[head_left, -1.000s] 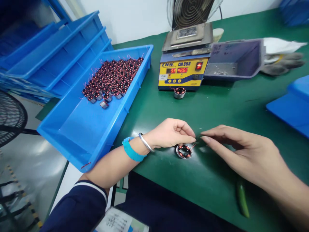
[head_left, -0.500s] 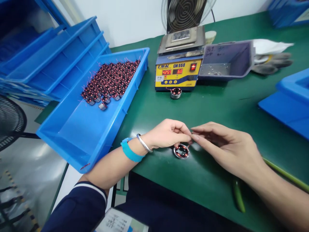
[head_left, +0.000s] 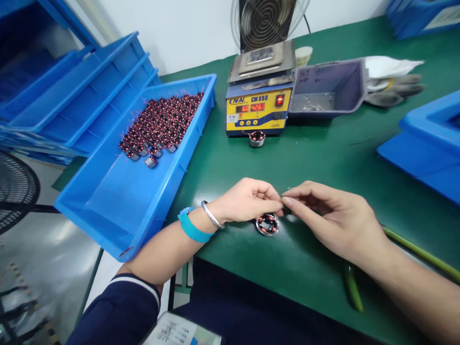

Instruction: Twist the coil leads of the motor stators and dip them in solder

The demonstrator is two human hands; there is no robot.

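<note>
A small motor stator, a metal ring with copper windings, lies on the green table right below my fingertips. My left hand is closed in a pinch just above it, on what appear to be its thin wire leads. Fingertips of my right hand meet the left ones and pinch at the same wires; the fine ends are hard to make out. Under my right forearm, green handles of a tool stick out, its head hidden. Another stator stands in front of the yellow solder pot.
On the left, a blue tray holds a heap of stators, with stacked blue bins behind. A grey-purple bin, a glove and a fan are at the back. Another blue container is at the right.
The view has shifted slightly. Both hands keep their pinch at nearly the same spot over the stator, fingertips now closer together. The readings on the solder pot display differ.
</note>
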